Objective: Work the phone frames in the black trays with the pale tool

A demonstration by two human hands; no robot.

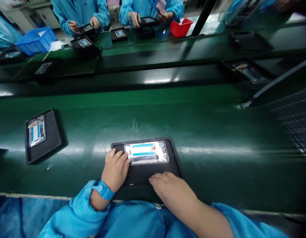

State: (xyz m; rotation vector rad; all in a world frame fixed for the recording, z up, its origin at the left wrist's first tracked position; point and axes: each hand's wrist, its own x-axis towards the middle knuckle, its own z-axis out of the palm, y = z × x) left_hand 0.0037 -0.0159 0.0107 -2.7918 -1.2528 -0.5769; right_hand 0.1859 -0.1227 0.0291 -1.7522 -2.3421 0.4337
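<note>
Left hand [115, 170] is loosely curled, fingertips resting on the near-left end of the phone frame [146, 152], touching it more than gripping it. There's a blue wrist strap [103, 190] on that arm. Right hand [171, 190] lies flat and open on the near edge of the black tray [174, 158], holding nothing, just pinning the tray down.

The phone frame sits face up in the far half of that tray, long side across, with two blue strips showing on its bright inner surface. The tray itself is on the green belt [192, 125], right at the near edge.

My guess at doing this bit well: keep the flat hand planted so the tray can't skate on the belt, and touch only the frame's rim with the fingertips, staying off the shiny middle.

Left of the tray, well apart, is a second tray [52, 138] with another frame. Beyond the tray, across the belt, people in blue smocks [80, 11] work over their own trays, with a blue bin [36, 39] and a red bin [181, 28] near them.

Writing or brand marks: none I can read, everything's too small and blurry.
</note>
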